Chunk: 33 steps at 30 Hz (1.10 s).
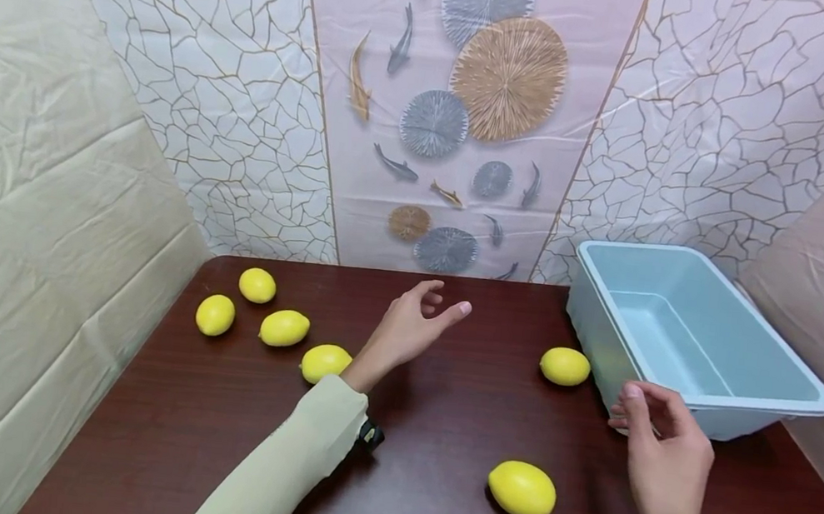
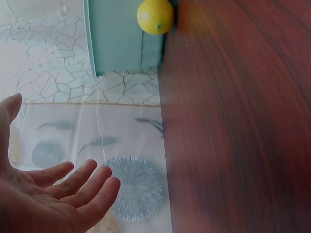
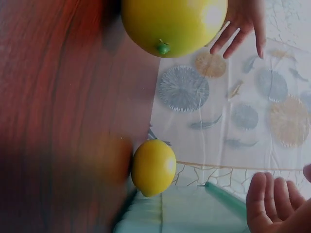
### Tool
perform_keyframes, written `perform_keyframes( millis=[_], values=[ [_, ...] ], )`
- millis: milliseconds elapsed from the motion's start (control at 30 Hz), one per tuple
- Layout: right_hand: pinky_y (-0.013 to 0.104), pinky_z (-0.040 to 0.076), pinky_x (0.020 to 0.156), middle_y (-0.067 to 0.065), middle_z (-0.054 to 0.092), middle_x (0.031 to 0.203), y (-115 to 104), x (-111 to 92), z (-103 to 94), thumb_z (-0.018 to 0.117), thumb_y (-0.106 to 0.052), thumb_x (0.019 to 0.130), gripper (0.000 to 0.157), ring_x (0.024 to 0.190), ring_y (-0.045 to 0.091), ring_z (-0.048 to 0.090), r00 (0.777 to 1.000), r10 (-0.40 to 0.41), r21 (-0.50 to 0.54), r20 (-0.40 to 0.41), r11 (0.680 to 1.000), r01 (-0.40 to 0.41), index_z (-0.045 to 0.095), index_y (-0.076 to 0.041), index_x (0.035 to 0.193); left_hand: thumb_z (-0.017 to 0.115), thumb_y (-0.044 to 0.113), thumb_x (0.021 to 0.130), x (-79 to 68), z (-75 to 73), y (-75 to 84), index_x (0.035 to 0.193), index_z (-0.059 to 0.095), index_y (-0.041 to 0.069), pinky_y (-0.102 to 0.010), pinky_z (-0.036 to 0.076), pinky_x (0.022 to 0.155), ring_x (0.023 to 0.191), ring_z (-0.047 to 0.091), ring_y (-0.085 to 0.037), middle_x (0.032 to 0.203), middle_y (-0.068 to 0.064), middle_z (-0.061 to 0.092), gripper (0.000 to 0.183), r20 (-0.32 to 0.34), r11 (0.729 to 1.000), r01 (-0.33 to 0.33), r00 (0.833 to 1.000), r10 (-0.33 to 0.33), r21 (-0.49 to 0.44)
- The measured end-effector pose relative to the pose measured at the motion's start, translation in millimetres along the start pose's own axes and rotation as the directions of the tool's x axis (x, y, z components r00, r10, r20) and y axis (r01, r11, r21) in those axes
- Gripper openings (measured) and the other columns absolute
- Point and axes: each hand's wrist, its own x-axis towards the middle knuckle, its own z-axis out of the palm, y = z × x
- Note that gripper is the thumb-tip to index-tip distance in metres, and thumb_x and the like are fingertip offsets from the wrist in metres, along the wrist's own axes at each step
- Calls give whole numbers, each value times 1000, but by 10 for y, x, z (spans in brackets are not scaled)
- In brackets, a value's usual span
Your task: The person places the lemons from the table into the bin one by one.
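Note:
My left hand (image 1: 407,324) is over the middle of the table, fingers gently bent and thumb apart, with nothing in it. Behind its wrist lies a yellow lemon (image 1: 324,363), partly covered by the sleeve. My right hand (image 1: 671,462) is in front of the bin's near corner, fingers loosely curled around nothing. To its left, a lemon (image 1: 521,490) lies near the table's front, large in the right wrist view. Another lemon (image 1: 565,366) rests close beside the light blue plastic bin (image 1: 604,327), whose visible floor is bare.
Three more lemons, a rear one (image 1: 257,285), a leftmost one (image 1: 215,315) and a nearer one (image 1: 285,328), lie at the back left of the dark wooden table (image 1: 424,426). A patterned sheet (image 1: 433,201) hangs along the back edge, and plain cloth (image 1: 49,194) on the left.

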Motion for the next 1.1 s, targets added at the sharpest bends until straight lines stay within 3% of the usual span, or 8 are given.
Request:
perform_keyframes(
  millis=[167, 267, 467, 633, 700, 833, 1100],
  values=[
    [14, 53, 62, 5, 68, 77, 52, 20, -41, 68, -6, 93, 20, 64, 8, 68, 994, 68, 194, -90, 980, -49, 66, 9, 106, 63, 71, 82, -3, 61, 6, 143, 51, 23, -41, 50, 94, 116, 61, -22, 127, -3, 62, 79, -2, 999, -1, 1000, 1, -32],
    [17, 54, 61, 9, 67, 76, 80, 21, -48, 70, -3, 91, 19, 62, 11, 68, 984, 142, 359, -111, 928, -93, 65, 10, 104, 64, 68, 83, -8, 102, 7, 142, 52, 22, -39, 50, 94, 115, 62, -21, 125, -2, 63, 76, -2, 999, -5, 1000, 5, -41],
    [27, 57, 59, 11, 67, 83, 118, 61, -80, 71, -1, 89, 16, 63, 17, 69, 933, 334, 609, -132, 770, -189, 60, 4, 98, 65, 65, 84, -31, 193, 60, 141, 54, 19, -39, 50, 93, 115, 62, -23, 123, -2, 64, 74, 27, 999, -29, 999, 30, -44],
    [33, 58, 57, 12, 65, 89, 170, 116, -184, 70, 0, 89, 27, 64, 22, 69, 872, 485, 763, -73, 590, -264, 49, 0, 105, 64, 66, 85, -54, 286, 115, 141, 53, 21, -37, 50, 93, 115, 62, -21, 123, 0, 64, 73, 55, 999, -27, 998, 29, -36],
    [35, 58, 56, 12, 64, 91, 190, 135, -222, 69, 0, 90, 30, 64, 24, 69, 847, 529, 795, -42, 532, -293, 45, -2, 108, 64, 67, 85, -58, 327, 131, 141, 53, 21, -37, 50, 93, 115, 62, -20, 124, 0, 64, 73, 66, 999, -26, 997, 29, -37],
    [36, 58, 57, 10, 62, 96, 207, 173, -257, 68, -3, 92, 32, 67, 25, 69, 818, 575, 792, 11, 495, -359, 42, -5, 110, 64, 66, 85, -60, 401, 163, 141, 53, 21, -36, 50, 93, 114, 62, -19, 124, 0, 64, 72, 77, 998, -25, 997, 29, -56],
    [37, 59, 63, 5, 57, 101, 212, 225, -284, 68, -11, 94, 23, 75, 24, 67, 811, 574, 788, 110, 448, -424, 47, -3, 100, 64, 63, 87, -51, 624, 256, 138, 56, 21, -31, 52, 89, 106, 63, -10, 121, 1, 66, 66, 103, 991, -40, 993, 53, -128]
  ],
)
